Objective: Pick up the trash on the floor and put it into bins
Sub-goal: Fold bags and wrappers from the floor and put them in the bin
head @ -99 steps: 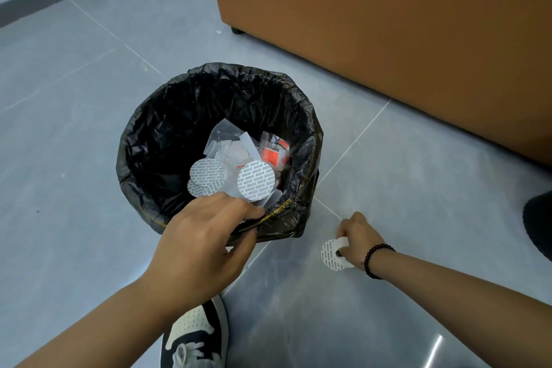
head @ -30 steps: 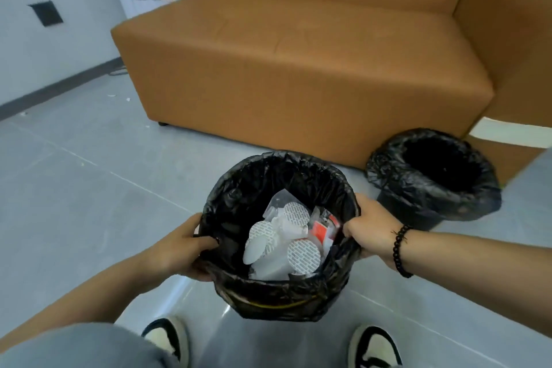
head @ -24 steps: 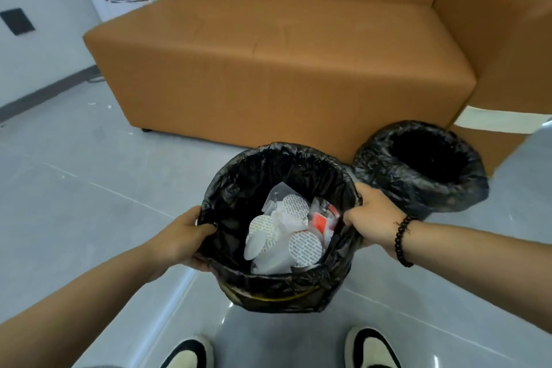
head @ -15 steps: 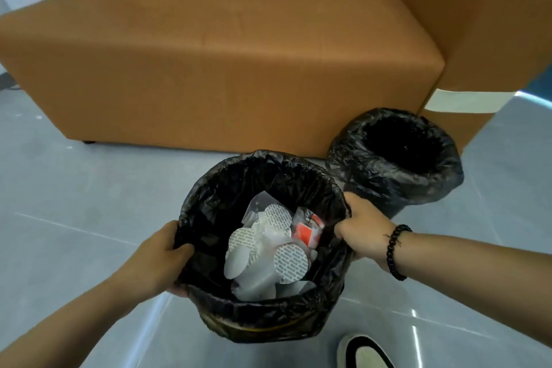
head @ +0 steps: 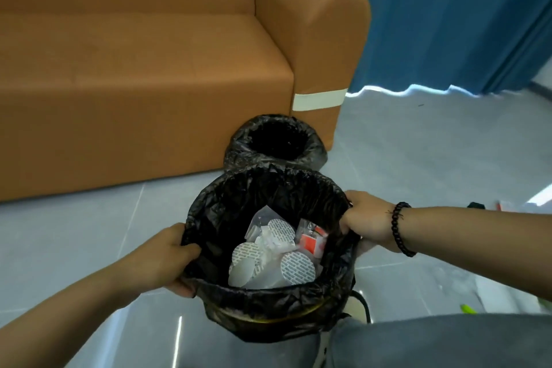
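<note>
Head view: the near bin [head: 268,302], lined with a black bag, is held off the grey floor [head: 74,233]. The left hand [head: 161,257] grips its rim at 9 o'clock, the right hand [head: 367,218] at 3 o'clock, fingers curled over the liner. White round seals [head: 297,266] and a red wrapper [head: 310,243] lie inside. A second bin [head: 274,143] stands at 12 o'clock, against the orange sofa [head: 143,69].

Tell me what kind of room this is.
Probably a lounge or office sitting area: an orange sofa, blue curtains and a grey tiled floor.
</note>
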`<state>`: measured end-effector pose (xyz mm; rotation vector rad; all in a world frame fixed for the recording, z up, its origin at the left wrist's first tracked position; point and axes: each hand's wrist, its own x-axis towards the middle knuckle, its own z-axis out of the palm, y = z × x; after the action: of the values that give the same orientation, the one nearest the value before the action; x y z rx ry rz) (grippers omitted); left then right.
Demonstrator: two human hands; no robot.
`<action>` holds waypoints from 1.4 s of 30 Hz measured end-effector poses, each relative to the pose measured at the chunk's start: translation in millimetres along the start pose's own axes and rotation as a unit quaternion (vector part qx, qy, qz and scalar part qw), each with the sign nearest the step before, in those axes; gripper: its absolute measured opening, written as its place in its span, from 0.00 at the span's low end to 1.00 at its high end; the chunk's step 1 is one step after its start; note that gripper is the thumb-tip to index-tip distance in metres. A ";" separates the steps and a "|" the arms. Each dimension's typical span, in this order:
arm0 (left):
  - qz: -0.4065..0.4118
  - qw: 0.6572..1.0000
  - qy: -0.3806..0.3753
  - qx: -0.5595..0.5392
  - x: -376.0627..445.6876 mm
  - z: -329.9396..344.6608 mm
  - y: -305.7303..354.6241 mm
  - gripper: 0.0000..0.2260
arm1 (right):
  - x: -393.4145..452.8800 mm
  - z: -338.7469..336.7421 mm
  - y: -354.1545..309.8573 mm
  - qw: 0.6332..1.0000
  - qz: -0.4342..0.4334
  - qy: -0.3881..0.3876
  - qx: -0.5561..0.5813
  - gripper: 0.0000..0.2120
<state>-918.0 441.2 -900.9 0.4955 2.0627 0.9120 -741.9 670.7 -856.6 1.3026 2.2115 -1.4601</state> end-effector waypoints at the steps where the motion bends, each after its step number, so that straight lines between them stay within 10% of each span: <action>1: 0.001 1.000 -0.014 0.009 1.2 7.0 8.6 0.09 | -1.8 -9.5 5.2 1.000 0.006 0.003 -0.002 0.16; 22: 0.112 0.992 -0.032 0.041 -40.8 119.8 153.5 0.08 | -120.3 -146.3 52.0 0.959 -0.024 0.282 -0.035 0.06; 42: 0.110 0.981 0.003 0.160 25.9 220.5 172.9 0.08 | -53.7 -193.6 186.6 0.971 0.036 0.207 0.114 0.09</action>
<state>-751.5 666.7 -875.7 0.9072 2.2023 0.7061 -513.9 822.9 -851.0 1.8942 2.2472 -1.5676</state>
